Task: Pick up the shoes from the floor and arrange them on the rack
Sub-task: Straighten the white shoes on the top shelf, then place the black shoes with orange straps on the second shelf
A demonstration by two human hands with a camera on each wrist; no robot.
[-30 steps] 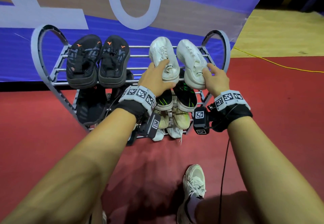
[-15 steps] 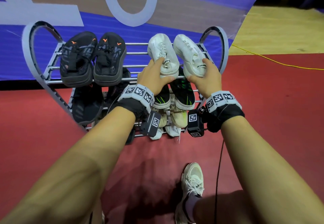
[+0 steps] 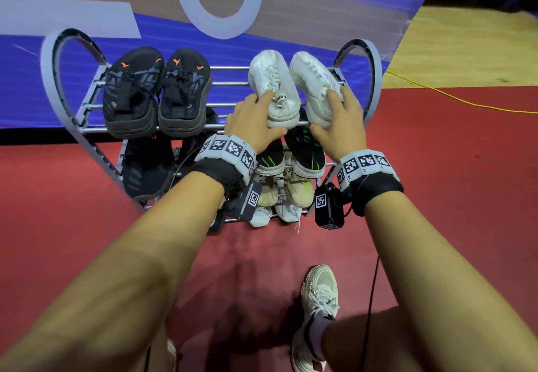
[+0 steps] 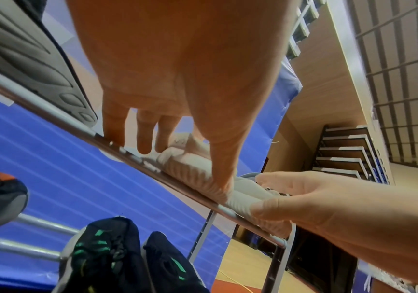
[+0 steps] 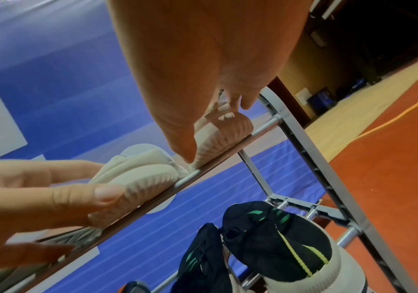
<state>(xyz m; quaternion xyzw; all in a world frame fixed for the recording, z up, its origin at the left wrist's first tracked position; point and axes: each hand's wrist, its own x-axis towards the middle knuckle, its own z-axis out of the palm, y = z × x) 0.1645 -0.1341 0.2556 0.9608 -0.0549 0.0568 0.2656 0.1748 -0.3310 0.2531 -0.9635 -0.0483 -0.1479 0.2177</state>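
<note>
A pair of white sneakers lies on the right half of the top shelf of the grey rack (image 3: 370,80), toes pointing away. My left hand (image 3: 256,122) grips the heel of the left white sneaker (image 3: 272,80), fingers on its upper and thumb at the heel's ribbed sole (image 4: 203,178). My right hand (image 3: 339,121) grips the heel of the right white sneaker (image 3: 313,80) the same way, thumb against its ribbed sole (image 5: 223,136). Both heels rest on the front rail (image 5: 188,180). The two sneakers sit close together.
Two black sandals (image 3: 131,95) fill the top shelf's left half. Lower shelves hold black shoes (image 3: 145,168), black-and-green sneakers (image 3: 305,150) and pale shoes (image 3: 294,191). A blue banner (image 3: 72,16) hangs behind. My foot in a white sneaker (image 3: 320,290) stands on the red floor; a yellow cable (image 3: 465,101) runs right.
My right hand has slid from touching the right sneaker's heel to wrapping around it. The left hand has kept its hold. Both sneakers have stayed on the top shelf.
</note>
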